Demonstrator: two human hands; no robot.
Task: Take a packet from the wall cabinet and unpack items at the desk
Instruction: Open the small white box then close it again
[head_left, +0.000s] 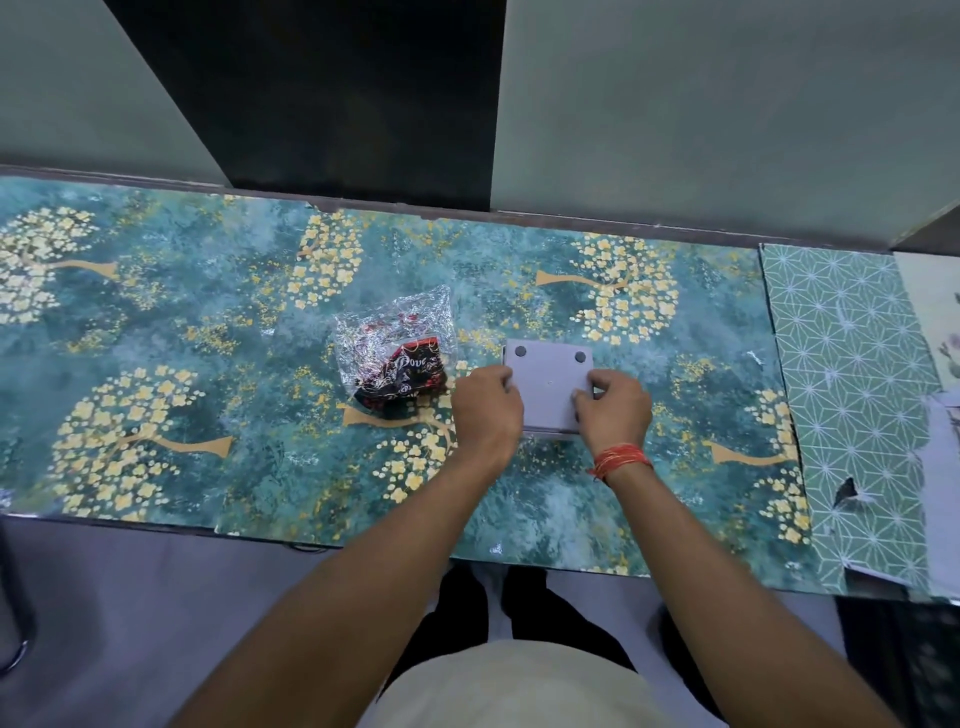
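A person is standing at the near edge of a desk (156, 374) covered with a teal sheet printed with yellow blossom trees. Both hands are gripping a flat grey square item (548, 384) lying on the surface, roughly midway between the near and far edges and somewhat right of centre. The left hand (485, 410) is clamping the item's left side, fingers curled over its edge; the right hand (613, 410) is clamping the right side, thumb resting on top. Two dark round pads are showing on the item's far corners, and a thin second layer is showing beneath its near edge. An orange thread band (618, 460) is circling the right wrist. The packet (397, 356), a crumpled clear plastic wrapper with red-and-black printed contents, is lying just beside the left hand, toward the left, apparently not touching the grey item. Nothing is standing between the hands and the packet. At the right end of the desk a green geometric-patterned sheet (852, 395) is covering the surface, with pale papers (943, 467) overlapping it at the right edge. A dark vertical panel (337, 93) is rising behind the far edge.
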